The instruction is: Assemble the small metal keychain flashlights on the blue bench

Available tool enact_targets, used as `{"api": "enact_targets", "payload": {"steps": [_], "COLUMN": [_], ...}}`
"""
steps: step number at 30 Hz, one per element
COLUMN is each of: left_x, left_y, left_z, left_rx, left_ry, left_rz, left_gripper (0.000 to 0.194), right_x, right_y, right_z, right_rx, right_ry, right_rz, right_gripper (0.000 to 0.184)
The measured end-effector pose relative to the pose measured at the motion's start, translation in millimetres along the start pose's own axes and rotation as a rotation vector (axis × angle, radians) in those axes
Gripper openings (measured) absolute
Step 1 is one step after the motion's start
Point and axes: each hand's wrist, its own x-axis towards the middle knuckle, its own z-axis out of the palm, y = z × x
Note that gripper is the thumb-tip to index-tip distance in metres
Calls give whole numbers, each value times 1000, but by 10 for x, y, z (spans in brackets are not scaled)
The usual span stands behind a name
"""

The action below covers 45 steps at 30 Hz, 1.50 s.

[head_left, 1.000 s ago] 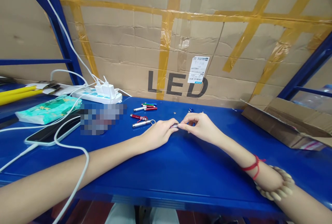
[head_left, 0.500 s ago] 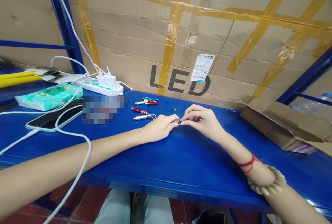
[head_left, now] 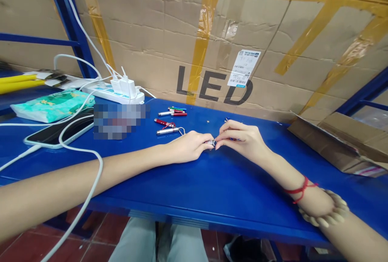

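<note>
My left hand [head_left: 190, 147] is closed around a small silver keychain flashlight [head_left: 210, 143], so only its end shows past the fingers. My right hand [head_left: 246, 137] pinches at that end with thumb and fingertips, the two hands almost touching. Whether the right fingertips also hold a tiny part is hidden. Left of them lie a silver keychain flashlight [head_left: 167, 131] with a wrist loop and a red one [head_left: 164, 123]. Behind these sits a small group with a red flashlight [head_left: 179, 115]. A tiny round metal piece [head_left: 207, 121] rests beyond my hands. Small items partly show behind my right hand.
On the blue table [head_left: 188, 191], a phone [head_left: 57, 130], a green tissue pack [head_left: 53, 104] and a white power strip [head_left: 130, 97] stand left. A white cable [head_left: 98, 173] crosses my left forearm. An open carton [head_left: 339, 144] stands right; a large cardboard box [head_left: 145, 47] is behind.
The camera view has shifted slightly. My hands stay together at the small silver flashlight, its end showing a little more between them.
</note>
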Motion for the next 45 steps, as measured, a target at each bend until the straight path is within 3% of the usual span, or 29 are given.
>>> {"api": "enact_targets", "payload": {"steps": [6, 11, 17, 24, 31, 38, 45], "left_x": [-15, -11, -15, -29, -30, -25, -15], "left_y": [-20, -13, 20, -7, -15, -6, 2], "left_z": [13, 16, 15, 45, 56, 54, 51], "left_rx": [28, 56, 93, 175, 189, 202, 247], "left_ry": [-13, -8, 7, 10, 16, 40, 60], "left_rz": [7, -13, -21, -6, -16, -10, -29], "left_gripper": [14, 14, 14, 14, 12, 16, 14], "right_x": [-19, -1, -3, 34, 50, 54, 74], "right_y": [-30, -38, -35, -92, -135, -134, -138], "right_z": [-23, -34, -9, 40, 41, 57, 38], "right_rx": [-121, -145, -65, 226, 274, 474, 512], "right_ry": [-29, -104, -59, -53, -34, -114, -134], "right_rz": [-100, -60, -49, 119, 199, 444, 476], "right_gripper": [30, 39, 35, 35, 29, 32, 39]}}
